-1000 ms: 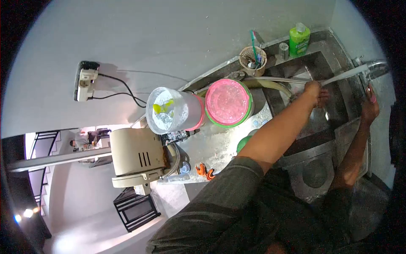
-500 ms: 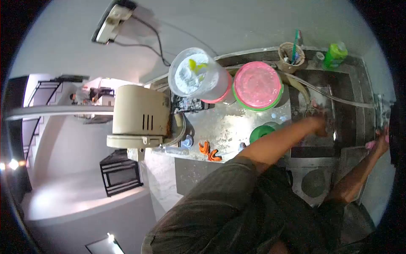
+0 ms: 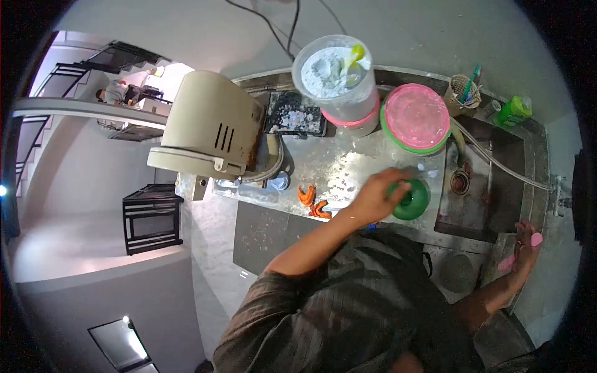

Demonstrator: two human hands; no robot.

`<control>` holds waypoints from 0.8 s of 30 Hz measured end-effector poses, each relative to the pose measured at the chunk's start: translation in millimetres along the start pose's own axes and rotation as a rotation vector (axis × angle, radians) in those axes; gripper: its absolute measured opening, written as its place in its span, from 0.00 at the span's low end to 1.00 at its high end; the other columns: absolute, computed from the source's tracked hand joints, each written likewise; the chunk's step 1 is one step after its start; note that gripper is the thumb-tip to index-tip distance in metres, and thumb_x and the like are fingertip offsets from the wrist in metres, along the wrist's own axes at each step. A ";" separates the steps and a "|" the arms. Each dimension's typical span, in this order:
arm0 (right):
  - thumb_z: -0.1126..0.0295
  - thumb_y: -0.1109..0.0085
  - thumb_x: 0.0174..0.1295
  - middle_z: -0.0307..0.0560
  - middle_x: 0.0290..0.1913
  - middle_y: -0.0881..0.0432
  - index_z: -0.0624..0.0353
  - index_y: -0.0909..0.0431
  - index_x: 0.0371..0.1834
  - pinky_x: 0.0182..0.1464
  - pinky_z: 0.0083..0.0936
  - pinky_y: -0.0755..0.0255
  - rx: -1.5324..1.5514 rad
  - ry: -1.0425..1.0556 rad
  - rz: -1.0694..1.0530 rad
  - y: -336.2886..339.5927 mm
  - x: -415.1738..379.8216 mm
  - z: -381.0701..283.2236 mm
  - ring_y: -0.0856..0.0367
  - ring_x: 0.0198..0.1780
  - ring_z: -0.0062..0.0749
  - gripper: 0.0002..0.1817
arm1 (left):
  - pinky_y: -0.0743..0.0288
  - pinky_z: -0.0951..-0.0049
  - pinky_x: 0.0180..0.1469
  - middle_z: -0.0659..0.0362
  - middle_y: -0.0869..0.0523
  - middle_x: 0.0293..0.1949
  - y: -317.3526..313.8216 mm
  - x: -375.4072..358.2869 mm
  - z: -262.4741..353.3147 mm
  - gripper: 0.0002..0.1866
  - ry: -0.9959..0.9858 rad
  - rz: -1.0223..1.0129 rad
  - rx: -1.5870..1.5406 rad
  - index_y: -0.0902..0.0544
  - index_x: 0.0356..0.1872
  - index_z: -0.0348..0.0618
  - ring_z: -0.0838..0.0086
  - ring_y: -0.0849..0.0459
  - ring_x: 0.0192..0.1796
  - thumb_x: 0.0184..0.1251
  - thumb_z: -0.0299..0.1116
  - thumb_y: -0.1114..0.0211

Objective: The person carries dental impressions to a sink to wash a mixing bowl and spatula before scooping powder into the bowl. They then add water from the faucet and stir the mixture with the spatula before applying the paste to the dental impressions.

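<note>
My left hand (image 3: 377,198) is at the rim of a green mixing bowl (image 3: 415,208) on the metal worktop, its fingers closed over the near left edge. Out at the right, by the wall beside the sink, my right hand (image 3: 527,247) is wrapped round a pink stick-like tool (image 3: 507,263). A rounded pink end sticks out past the fingers; its exact kind I cannot make out. Left of the bowl lie two orange horseshoe-shaped impression trays (image 3: 313,202). Behind it stands a tub with a pink lid (image 3: 415,117) and green rim.
A clear container of pale powder (image 3: 333,71) with a yellow-green scoop stands at the back, beside a black tray of debris (image 3: 295,118). A beige machine (image 3: 208,124) occupies the left end. The sink (image 3: 482,214), a hose and a basket (image 3: 461,96) are at right. A person (image 3: 115,93) is far off.
My left hand has moved from over the sink leftward to the green bowl. My right hand has come away from the tap area toward me, still with the pink tool. The view has shifted.
</note>
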State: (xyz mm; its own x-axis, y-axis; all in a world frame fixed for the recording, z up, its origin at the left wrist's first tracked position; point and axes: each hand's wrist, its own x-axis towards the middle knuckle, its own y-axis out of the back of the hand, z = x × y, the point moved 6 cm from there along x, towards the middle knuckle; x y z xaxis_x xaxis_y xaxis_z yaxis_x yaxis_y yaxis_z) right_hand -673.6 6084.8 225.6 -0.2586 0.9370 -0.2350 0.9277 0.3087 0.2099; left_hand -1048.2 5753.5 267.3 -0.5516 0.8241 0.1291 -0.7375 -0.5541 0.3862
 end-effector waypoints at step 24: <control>0.64 0.34 0.56 0.58 0.42 0.19 0.64 0.23 0.42 0.45 0.42 0.24 -0.826 0.715 -1.315 -499.0 -316.8 31.6 0.18 0.41 0.52 0.17 | 0.23 0.60 0.33 0.49 0.15 0.24 127.0 -218.8 -200.2 0.17 0.824 0.459 0.247 0.15 0.25 0.38 0.55 0.14 0.30 0.55 0.45 0.28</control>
State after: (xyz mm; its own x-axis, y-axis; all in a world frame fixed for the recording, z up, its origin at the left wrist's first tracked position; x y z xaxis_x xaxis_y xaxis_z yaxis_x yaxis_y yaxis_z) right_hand -1046.2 5628.8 165.3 -0.9507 -0.1882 -0.2462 -0.3083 0.6554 0.6895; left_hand -1099.2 5479.2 105.3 -0.9339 0.1415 -0.3283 -0.3321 -0.6831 0.6505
